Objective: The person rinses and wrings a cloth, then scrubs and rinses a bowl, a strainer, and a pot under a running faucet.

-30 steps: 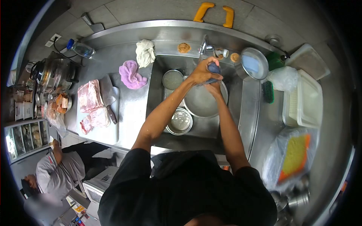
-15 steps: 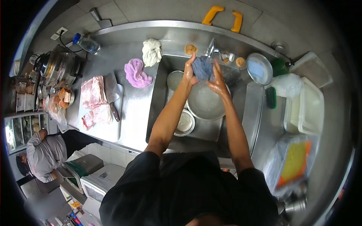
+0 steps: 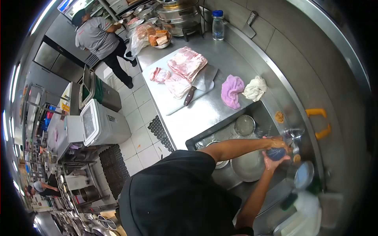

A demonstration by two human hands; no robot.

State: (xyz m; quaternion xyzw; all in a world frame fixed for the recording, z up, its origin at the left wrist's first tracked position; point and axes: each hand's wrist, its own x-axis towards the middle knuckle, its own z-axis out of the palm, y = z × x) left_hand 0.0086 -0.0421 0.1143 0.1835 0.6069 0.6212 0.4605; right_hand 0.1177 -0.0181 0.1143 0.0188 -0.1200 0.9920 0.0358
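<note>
Both of my hands are over the sink under the faucet (image 3: pixel 294 133). A wet, wadded blue-grey cloth (image 3: pixel 276 153) is squeezed between them. My left hand (image 3: pixel 278 144) wraps it from above, and my right hand (image 3: pixel 273 163) cups it from below with the fingers curled. Beneath them in the sink (image 3: pixel 191 143) lies a wide metal bowl (image 3: pixel 246 165). A smaller round metal container (image 3: pixel 245 125) with cloudy liquid stands at the sink's far end. Another metal bowl is partly hidden by my left forearm.
Raw meat (image 3: pixel 187 63) and a cleaver (image 3: pixel 204 78) lie on a white cutting board (image 3: pixel 157 92). Purple (image 3: pixel 232 91) and white cloths (image 3: pixel 255 88) sit beside the sink. A water bottle (image 3: pixel 218 25) stands by the wall. Another person (image 3: pixel 96 35) stands at the far counter.
The view has swung left, showing more of the kitchen aisle. My hands have stayed by the faucet and now press more tightly around the cloth, which looks more compact.
</note>
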